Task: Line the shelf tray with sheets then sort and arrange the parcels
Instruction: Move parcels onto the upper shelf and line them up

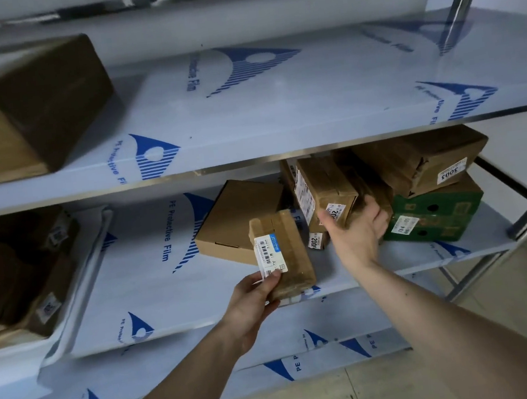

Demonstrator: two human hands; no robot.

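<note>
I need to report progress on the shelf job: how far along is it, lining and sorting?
Done: both shelves in view carry film sheets, and a big box sits on the upper one. In hand: the left hand grips a small taped parcel; the right hand holds another parcel in the pile. Left: that pile on the middle shelf's right side lies jumbled, including the green box.

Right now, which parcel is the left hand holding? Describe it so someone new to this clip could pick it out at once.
Look at the middle shelf, lined with blue-printed protective film, where brown boxes crowd the right side. In front of that pile, the left hand grips a small taped brown parcel by its lower end. Unlike its neighbours, it is lifted off the shelf and has a white barcode label with a light-blue strip.
</note>
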